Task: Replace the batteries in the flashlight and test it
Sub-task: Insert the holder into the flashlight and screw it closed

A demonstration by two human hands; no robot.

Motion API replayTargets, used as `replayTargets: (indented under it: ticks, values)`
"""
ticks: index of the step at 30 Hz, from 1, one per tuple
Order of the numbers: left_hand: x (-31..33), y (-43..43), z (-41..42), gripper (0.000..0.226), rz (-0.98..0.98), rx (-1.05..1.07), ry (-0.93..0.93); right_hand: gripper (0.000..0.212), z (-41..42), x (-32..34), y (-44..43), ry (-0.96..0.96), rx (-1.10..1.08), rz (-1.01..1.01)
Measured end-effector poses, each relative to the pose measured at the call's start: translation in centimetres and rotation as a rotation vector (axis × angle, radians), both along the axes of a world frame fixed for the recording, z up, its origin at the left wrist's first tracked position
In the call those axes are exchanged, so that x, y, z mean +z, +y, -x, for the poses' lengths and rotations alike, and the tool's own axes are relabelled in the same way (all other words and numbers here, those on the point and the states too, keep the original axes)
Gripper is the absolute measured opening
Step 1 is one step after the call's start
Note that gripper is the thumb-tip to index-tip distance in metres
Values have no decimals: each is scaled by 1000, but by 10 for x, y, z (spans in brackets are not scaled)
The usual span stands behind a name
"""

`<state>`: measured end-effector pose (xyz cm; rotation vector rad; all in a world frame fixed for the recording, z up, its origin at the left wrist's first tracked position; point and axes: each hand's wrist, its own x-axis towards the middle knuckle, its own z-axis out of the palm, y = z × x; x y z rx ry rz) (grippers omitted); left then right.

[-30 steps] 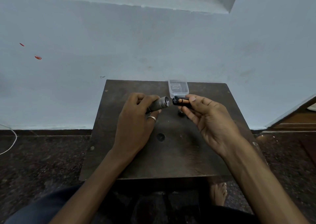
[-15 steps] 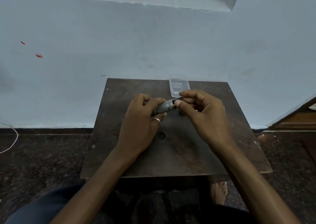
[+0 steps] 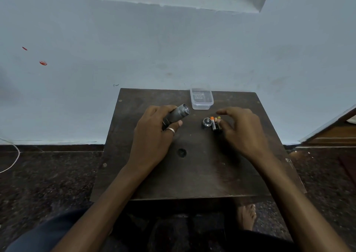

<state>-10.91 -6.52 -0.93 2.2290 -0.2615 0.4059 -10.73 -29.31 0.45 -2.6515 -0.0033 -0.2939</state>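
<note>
- At the far left we see a thin white cord (image 3: 12,155) curving over the dark speckled floor (image 3: 48,174), well apart from the table (image 3: 146,186).
- The table's far edge sits against the pale blue wall (image 3: 173,49). Its left edge has floor beside it, and its near edge runs just above our lap.
- Our left hand (image 3: 154,138) is over the left half of the table, fingers curled round the grey flashlight (image 3: 178,114) with the thumb laid along its underside. A ring (image 3: 171,130) shows on one finger.
- The flashlight is tilted up to the right, and its open threaded end points toward the container. It is near the container but not touching it.
- Bare dark wood shows between our two forearms, with a small round hole (image 3: 181,152) in it.
- A clear plastic container (image 3: 201,100) stands at the table's far edge, just right of centre.
- The flashlight's cap (image 3: 207,122) lies on the table, with the batteries (image 3: 216,123) touching it on its right, their coloured ends pointing away from us.
- Our right hand (image 3: 245,132) hovers just right of the batteries, fingers loosely curved and the thumb held apart above them. We cannot tell whether a fingertip touches a battery.
- Right of that hand, bare wood runs to the table's right edge.
- A bare foot (image 3: 247,216) rests on the floor under the near right corner.
- A wooden threshold (image 3: 335,134) stands at the far right.
</note>
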Motion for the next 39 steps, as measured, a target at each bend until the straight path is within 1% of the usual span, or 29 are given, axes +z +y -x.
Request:
replayTargets:
  ticks: [3, 7, 12, 15, 18, 20, 21, 23, 26, 27, 28, 30, 34, 37, 39]
  values:
    - [2, -2, 1, 31, 53, -33, 5, 27, -5, -10, 6, 4, 125, 118]
    - [7, -3, 2, 30, 165, -75, 29, 27, -7, -19, 12, 7, 160, 205]
    - [11, -4, 3, 28, 324, -124, 87, 20, -6, -23, 15, -69, 175, 160]
    - [13, -5, 5, 30, 376, -147, 100, 21, -5, -23, 19, -111, 196, 119]
    - [13, -5, 6, 30, 390, -172, 96, 22, -4, -12, 23, -153, 207, -29]
    - [13, -5, 5, 30, 392, -183, 93, 22, -2, -1, 26, -154, 152, -205]
    - [12, -6, 5, 30, 387, -181, 92, 22, -1, 3, 27, -123, 116, -301]
    - [10, -5, 3, 30, 355, -163, 83, 20, 1, 9, 29, -16, 72, -533]
    - [5, -3, 0, 32, 259, -132, 71, 21, 5, 18, 33, 131, 77, -1052]
    - [4, -2, -1, 33, 229, -123, 71, 24, 6, 21, 33, 153, 81, -1182]
    - [3, -2, -1, 34, 203, -113, 68, 26, 6, 22, 33, 162, 78, -1252]
    - [3, -1, -1, 35, 149, -92, 46, 30, 5, 21, 32, 161, 60, -1283]
    - [1, 0, -2, 41, 24, -32, -3, 29, 1, 15, 28, 160, 25, -1193]
    - [1, -2, 0, 43, -13, 63, 4, 30, 2, 15, 28, 165, 53, -1177]
    - [1, -3, 2, 42, -42, 116, 8, 31, 3, 16, 28, 165, 81, -1128]
